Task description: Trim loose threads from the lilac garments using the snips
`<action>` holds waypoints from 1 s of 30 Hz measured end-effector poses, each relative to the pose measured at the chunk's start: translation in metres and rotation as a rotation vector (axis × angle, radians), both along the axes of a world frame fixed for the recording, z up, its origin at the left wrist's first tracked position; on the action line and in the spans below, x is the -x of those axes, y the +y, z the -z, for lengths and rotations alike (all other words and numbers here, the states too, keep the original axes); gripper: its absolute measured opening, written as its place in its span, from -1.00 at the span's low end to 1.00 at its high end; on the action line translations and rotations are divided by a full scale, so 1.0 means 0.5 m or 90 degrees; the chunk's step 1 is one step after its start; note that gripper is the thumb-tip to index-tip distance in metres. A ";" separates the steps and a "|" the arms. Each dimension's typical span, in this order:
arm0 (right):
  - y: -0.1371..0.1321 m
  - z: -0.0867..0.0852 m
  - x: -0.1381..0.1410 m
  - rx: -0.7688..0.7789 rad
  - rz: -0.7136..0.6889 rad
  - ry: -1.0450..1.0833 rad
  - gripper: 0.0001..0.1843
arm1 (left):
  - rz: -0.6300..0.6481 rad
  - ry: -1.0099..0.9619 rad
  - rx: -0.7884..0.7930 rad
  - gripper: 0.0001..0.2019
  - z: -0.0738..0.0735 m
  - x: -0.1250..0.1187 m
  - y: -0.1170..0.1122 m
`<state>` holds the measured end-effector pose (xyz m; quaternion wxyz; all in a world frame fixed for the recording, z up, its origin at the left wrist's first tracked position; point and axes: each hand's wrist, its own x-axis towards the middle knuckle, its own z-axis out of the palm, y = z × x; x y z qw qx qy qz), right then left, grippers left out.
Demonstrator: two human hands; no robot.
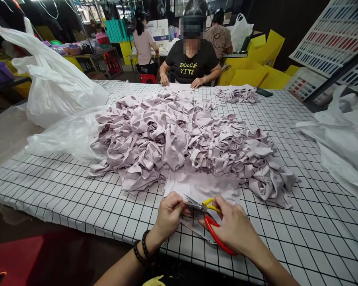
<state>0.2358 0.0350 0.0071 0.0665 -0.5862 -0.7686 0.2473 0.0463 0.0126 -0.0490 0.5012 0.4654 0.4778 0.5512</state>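
Observation:
My right hand [234, 226] is closed around the red and yellow handles of a pair of scissors [213, 222]. The scissor blades point left and are spread apart, close to my left fingers. My left hand [170, 210] is closed in a pinch on the edge of a pale mauve fabric piece [193, 227], partly hidden below the scissors. Just beyond both hands lies a flat stack of pale fabric [201, 184]. Behind it rises a large heap of crumpled mauve fabric pieces [167, 131].
The table [316, 222] has a white cover with black grid lines. Plastic bags [65, 91] stand at the left, and another plastic bag [346, 135] lies at the right. A person [192, 51] sits opposite, hands on fabric. A dark phone [264, 92] rests at the far edge.

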 end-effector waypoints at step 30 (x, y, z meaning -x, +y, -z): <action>0.005 0.003 0.013 -0.063 -0.028 -0.010 -0.65 | 0.019 0.030 -0.009 -0.78 -0.014 0.004 0.001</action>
